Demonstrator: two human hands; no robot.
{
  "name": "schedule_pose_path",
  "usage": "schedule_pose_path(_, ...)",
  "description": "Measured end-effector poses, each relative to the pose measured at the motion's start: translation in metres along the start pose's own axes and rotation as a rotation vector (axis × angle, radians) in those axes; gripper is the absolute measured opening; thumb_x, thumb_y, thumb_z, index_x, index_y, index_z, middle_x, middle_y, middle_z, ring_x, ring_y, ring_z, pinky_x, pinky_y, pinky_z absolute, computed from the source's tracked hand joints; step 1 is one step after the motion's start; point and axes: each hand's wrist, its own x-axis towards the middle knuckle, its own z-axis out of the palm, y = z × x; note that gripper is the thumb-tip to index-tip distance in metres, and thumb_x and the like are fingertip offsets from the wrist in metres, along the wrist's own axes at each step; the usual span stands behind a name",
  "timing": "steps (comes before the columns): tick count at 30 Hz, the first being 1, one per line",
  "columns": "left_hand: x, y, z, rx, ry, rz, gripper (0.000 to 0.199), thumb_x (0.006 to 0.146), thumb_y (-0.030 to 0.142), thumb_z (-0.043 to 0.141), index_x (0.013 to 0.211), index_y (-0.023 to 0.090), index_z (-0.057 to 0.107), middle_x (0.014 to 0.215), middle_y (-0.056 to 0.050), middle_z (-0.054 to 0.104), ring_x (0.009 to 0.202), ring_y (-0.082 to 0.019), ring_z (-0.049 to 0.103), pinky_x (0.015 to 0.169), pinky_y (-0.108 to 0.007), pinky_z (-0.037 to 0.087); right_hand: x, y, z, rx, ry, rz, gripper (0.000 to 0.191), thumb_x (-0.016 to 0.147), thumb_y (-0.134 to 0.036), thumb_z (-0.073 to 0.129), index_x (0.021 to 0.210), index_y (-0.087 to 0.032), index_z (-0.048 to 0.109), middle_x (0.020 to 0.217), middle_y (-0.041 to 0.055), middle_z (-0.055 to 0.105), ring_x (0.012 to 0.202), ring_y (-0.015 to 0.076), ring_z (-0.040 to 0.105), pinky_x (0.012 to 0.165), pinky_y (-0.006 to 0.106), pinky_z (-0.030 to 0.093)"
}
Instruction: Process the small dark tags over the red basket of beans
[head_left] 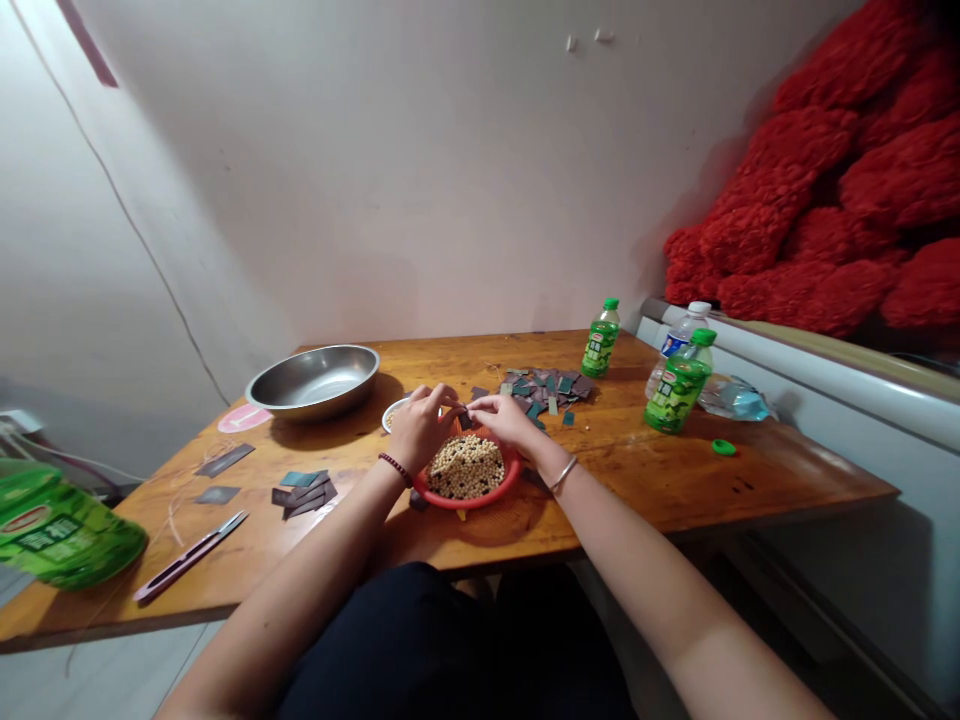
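Note:
Above a red plastic basket point(512, 473), my left hand point(420, 430) and my right hand point(504, 418) meet at their fingertips. Both are closed in a pinch on a small dark piece point(464, 417), too small to make out well. Small round cream and black beans or beads point(465, 468) fill the basket below. Partly hidden behind my left hand, a white bowl point(386, 414) holds similar cream bits. A heap of small dark and green rectangular pieces point(551, 388) lies just beyond my right hand.
A wide steel basin point(315, 383) stands back left. Dark flat pieces point(306, 494) and a pink-handled cutter point(191, 555) lie left. Green bottles point(679, 385) point(601, 340), a clear bottle point(699, 315) and a green cap point(724, 447) are right; a large green bottle point(67, 530) stands near left.

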Motion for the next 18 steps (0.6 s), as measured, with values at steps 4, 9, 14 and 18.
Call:
schedule_pose_path(4,-0.0001,-0.0009,0.0009,0.01,0.002,-0.001,0.016,0.082,0.038,0.055,0.087,0.023,0.056,0.084,0.0,0.066,0.082,-0.016,0.058,0.063,-0.025,0.04,0.0,0.0016,-0.0005,0.007,-0.01,-0.008,0.017,0.07,-0.016,0.057,0.08,-0.011,0.069,0.078,0.0065,0.07,0.07,0.0142,0.061,0.072,0.029,0.047)
schedule_pose_path(9,-0.0003,-0.0023,0.0018,0.023,-0.015,0.005,0.018,0.082,0.04,0.054,0.088,0.023,0.055,0.084,0.0,0.064,0.079,-0.015,0.058,0.06,-0.024,0.038,-0.0006,-0.0004,-0.0011,0.029,-0.004,0.008,0.017,0.069,-0.018,0.059,0.08,-0.01,0.069,0.077,0.0072,0.069,0.07,0.0145,0.061,0.071,0.029,0.046)
schedule_pose_path(14,-0.0009,-0.0031,0.0037,0.058,-0.009,0.025,0.019,0.082,0.041,0.053,0.086,0.023,0.056,0.081,-0.001,0.061,0.07,-0.014,0.056,0.057,-0.024,0.035,-0.0003,0.0001,-0.0008,0.071,0.009,0.016,0.017,0.068,-0.019,0.06,0.079,-0.01,0.069,0.077,0.0068,0.069,0.068,0.0141,0.061,0.07,0.028,0.046)
schedule_pose_path(18,-0.0012,-0.0031,0.0041,0.067,-0.016,0.051,0.02,0.082,0.043,0.052,0.086,0.023,0.057,0.08,-0.001,0.059,0.067,-0.014,0.055,0.056,-0.024,0.035,0.0005,0.0042,-0.0008,0.078,0.028,-0.011,0.018,0.068,-0.022,0.06,0.079,-0.011,0.069,0.079,0.0073,0.069,0.071,0.0148,0.062,0.071,0.028,0.046)
